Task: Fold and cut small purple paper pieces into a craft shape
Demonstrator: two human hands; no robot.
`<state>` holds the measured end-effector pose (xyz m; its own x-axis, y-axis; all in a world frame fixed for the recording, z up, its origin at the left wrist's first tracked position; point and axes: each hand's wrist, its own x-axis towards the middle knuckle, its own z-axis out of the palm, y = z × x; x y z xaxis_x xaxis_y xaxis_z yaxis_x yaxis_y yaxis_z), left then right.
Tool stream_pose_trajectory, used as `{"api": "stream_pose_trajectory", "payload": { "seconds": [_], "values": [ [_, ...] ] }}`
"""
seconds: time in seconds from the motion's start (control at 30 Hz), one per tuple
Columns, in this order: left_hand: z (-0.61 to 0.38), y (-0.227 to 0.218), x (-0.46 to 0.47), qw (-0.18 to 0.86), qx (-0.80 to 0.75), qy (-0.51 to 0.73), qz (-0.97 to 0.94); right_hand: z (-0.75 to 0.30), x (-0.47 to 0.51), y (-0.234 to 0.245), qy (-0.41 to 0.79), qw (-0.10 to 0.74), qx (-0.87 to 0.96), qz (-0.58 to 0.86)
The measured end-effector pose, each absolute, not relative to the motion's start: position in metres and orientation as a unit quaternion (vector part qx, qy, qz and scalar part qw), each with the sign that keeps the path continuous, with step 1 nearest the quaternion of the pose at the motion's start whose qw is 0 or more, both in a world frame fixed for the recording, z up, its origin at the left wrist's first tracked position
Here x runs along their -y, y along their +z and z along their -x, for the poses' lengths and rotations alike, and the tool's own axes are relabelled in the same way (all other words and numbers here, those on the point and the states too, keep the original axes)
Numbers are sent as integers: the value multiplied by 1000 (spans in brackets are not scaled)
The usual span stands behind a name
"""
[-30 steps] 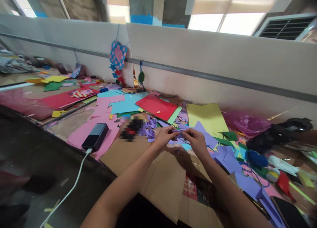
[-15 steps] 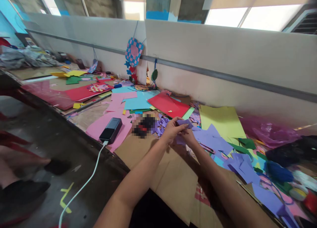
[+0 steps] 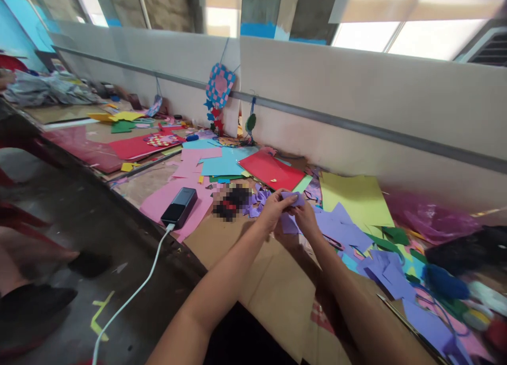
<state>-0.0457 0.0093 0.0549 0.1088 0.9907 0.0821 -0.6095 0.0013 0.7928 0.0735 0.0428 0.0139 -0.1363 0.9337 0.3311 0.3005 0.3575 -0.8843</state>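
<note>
My left hand (image 3: 276,208) and my right hand (image 3: 304,215) meet above the cardboard (image 3: 273,280), both closed on one small piece of purple paper (image 3: 293,197). The fingers pinch its edges, and part of the sheet is hidden behind them. Just left of my left hand lies a pile of small folded purple paper pieces (image 3: 258,200). Larger purple sheets (image 3: 340,225) spread out on the right, under and beside my right wrist.
A black power bank (image 3: 180,206) with a white cable (image 3: 148,280) sits on pink paper by the table edge. Red (image 3: 273,169) and yellow sheets (image 3: 352,198) lie behind. Blue yarn (image 3: 444,281) and a long thin metal tool (image 3: 407,323) are at right. A wall (image 3: 356,85) rises behind.
The purple paper has turned slightly between my fingers and shows a broader face. My hands stay close together in nearly the same place. The whole view has shifted a little.
</note>
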Motion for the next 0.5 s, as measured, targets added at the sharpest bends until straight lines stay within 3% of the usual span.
{"api": "stream_pose_trajectory", "payload": {
  "seconds": [0.2,0.5],
  "values": [
    [45,44,-17,672,-308,575,-350,-125,-30,33,395,555,585,441],
    [39,39,-12,695,-314,518,-387,-138,-28,47,328,547,661,396]
  ]
}}
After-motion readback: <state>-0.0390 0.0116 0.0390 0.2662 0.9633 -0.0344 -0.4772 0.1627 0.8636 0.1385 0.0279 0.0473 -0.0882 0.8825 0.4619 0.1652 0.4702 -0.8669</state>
